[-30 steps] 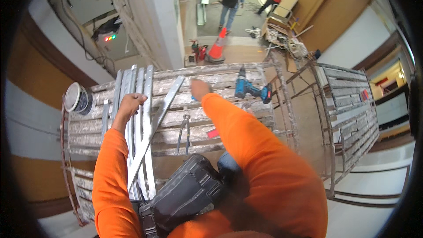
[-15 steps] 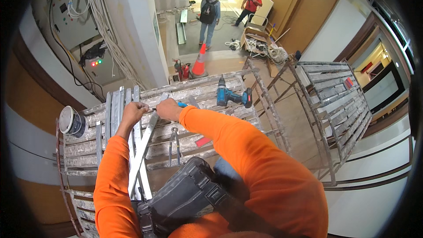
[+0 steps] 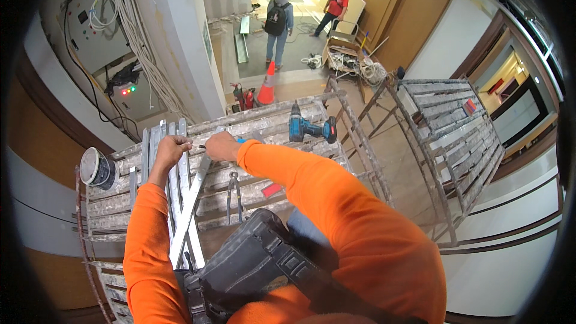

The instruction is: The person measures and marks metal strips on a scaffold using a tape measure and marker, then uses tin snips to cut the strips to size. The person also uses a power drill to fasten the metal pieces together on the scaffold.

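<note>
My left hand (image 3: 173,149) is closed in a pinch above several silver metal strips (image 3: 172,180). A tiny pale bit shows at its fingertips, too small to name. Just to the right, my right hand (image 3: 222,146) is closed on a slim dark-tipped thing (image 3: 202,146) that points toward the left hand. Something blue (image 3: 241,140) shows behind the right hand; whether it belongs to the same thing I cannot tell. Below the hands, one metal bar (image 3: 191,207) lies slantwise across the other strips. Pincers (image 3: 233,195) lie closer to me on the planks.
A blue cordless drill (image 3: 309,127) and a red flat piece (image 3: 272,190) lie on the plank platform (image 3: 264,163). A bucket (image 3: 98,167) stands at its left end. Beyond are a traffic cone (image 3: 267,87), fire extinguishers (image 3: 244,96), two people and another scaffold (image 3: 453,126).
My hands have moved slightly apart; the dark tip in the right hand now shows in the gap. The whole view has shifted a little.
</note>
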### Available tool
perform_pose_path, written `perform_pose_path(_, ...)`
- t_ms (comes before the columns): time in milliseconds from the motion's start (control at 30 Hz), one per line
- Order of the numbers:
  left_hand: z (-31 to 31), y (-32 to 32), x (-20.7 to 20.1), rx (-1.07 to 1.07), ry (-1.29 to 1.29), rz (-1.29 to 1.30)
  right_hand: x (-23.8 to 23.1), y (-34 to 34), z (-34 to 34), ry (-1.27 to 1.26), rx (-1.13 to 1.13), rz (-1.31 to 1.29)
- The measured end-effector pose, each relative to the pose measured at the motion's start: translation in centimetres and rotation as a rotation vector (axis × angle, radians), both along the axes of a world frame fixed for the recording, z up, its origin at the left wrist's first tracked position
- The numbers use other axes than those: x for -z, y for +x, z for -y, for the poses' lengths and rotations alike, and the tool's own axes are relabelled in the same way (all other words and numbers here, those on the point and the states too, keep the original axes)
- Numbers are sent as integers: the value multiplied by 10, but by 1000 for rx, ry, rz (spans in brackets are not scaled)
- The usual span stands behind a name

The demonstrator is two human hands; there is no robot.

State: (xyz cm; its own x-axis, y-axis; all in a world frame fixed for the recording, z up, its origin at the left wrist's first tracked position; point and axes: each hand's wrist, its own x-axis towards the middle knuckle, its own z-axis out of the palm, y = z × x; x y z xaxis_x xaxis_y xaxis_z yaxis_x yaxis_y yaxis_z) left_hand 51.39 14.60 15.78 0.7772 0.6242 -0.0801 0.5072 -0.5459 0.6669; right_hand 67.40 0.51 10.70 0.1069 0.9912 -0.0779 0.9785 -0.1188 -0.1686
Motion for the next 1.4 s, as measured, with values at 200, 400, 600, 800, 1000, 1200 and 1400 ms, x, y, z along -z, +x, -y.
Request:
perform_pose_path(200, 14, 4, -15, 70, 52, -101, -1, -3, 1, -24, -50, 82)
perform_pose_path(400, 25, 6, -20, 153, 200, -214, 0, -11, 1, 3, -129, 196)
perform_pose_path(600, 9, -3, -31, 91, 180, -144, -11, 1, 2, 36, -51, 138)
perform_pose_path(800, 17, 3, -33, 93, 185, -166, -9, 1, 1, 45, -56, 145)
perform_pose_path(1000, 15, 0, -26, 143, 199, -222, -8, -4, 1, 68, -103, 164)
perform_pose_path(1200, 25, 7, -16, 184, 274, -273, -7, -15, -3, 52, -160, 259)
perform_pose_path(1400, 33, 14, -48, 99, 275, -150, -8, 5, -6, 150, 84, -32)
